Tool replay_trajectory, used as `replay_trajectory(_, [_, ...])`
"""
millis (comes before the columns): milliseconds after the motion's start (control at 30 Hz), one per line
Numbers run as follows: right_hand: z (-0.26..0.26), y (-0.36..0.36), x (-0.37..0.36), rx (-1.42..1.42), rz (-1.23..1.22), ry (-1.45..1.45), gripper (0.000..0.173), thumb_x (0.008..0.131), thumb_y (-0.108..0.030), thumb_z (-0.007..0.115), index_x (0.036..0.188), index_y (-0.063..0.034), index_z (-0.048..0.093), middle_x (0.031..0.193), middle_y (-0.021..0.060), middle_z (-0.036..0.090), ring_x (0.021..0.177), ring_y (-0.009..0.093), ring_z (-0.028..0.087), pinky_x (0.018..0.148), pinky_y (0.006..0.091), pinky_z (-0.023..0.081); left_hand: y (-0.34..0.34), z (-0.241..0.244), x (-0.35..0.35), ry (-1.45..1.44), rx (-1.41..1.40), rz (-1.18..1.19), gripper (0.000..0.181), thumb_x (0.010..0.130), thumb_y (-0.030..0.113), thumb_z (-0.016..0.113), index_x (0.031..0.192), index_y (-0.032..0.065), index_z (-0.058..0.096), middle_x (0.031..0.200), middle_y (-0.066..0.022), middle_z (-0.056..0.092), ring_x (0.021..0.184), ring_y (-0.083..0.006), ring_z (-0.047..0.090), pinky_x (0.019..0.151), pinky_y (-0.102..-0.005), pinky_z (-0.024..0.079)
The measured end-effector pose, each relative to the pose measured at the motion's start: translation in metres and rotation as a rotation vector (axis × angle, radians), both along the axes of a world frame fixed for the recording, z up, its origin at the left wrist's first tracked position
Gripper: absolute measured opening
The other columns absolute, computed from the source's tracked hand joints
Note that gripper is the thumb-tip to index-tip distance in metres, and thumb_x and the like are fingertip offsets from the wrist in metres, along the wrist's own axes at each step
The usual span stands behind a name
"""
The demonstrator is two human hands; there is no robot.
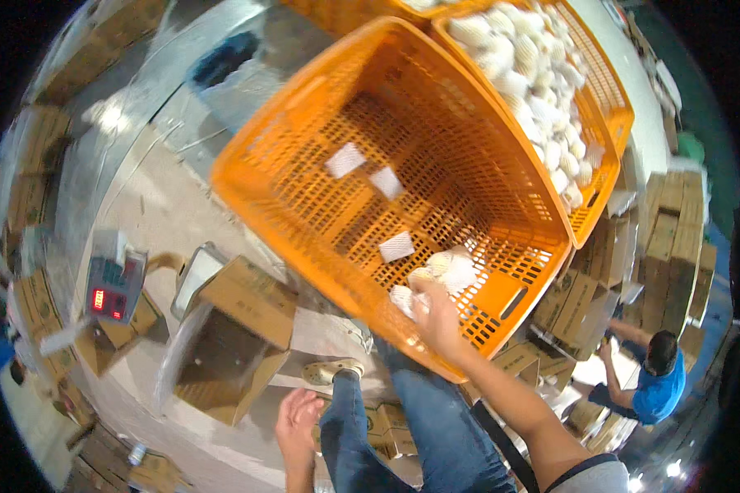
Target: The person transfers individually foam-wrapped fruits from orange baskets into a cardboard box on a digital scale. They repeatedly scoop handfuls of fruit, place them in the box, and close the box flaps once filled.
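My right hand [430, 314] reaches into a large orange plastic basket [320, 259], its fingers at a small cluster of round items in white foam netting [459, 271] near the basket's near end. Whether the fingers grip one of these items is hard to tell. Flat pieces of white foam netting [397, 246] lie apart on the basket's slatted bottom. Low at the left of my legs is my left hand [297, 419], empty, with fingers slightly curled. Behind, another orange basket [598, 203] is heaped with net-wrapped items [530, 68].
An open cardboard box [222, 363] with a plastic liner stands left of my legs. Beyond it is a digital scale [116, 283] with a red display. Stacked cartons [672, 228] line the right side, near a person in a blue shirt [658, 388]. A blue container [228, 68] is at upper left.
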State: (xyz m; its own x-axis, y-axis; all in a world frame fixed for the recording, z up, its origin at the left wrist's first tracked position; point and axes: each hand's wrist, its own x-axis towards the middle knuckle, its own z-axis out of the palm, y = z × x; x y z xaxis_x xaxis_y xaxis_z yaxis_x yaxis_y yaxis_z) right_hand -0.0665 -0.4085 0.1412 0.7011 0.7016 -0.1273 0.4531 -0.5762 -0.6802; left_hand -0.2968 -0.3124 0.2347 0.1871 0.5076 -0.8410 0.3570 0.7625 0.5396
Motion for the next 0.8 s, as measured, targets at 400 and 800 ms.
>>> replay_trajectory(400, [-0.175, -0.115, 0.163, -1.206, 0.262, 0.508, 0.067, 0.068, -0.028, 0.057, 0.125, -0.023, 0.021, 0.129, 0.0182, 0.013, 0.119, 0.034, 0.016, 0.094, 0.0469, 0.018, -0.035, -0.249, 0.278, 0.313, -0.137, -1.04, 0.04, 0.074, 0.025, 0.048, 0.099, -0.0061, 0.047, 0.096, -0.0183, 0.051, 0.085, -0.026, 0.051, 0.074, -0.0335, 0.038])
replay_trajectory(800, [-0.251, -0.106, 0.199, -1.156, 0.019, 0.97, 0.086, 0.061, -0.059, 0.047, 0.122, -0.0012, 0.025, 0.124, 0.0163, 0.029, 0.115, 0.027, 0.028, 0.093, 0.0327, 0.025, -0.111, -0.338, 0.238, 0.386, 0.267, -0.928, 0.04, 0.077, 0.033, 0.043, 0.086, -0.0052, 0.051, 0.07, -0.0144, 0.052, 0.067, -0.0271, 0.051, 0.066, -0.037, 0.041])
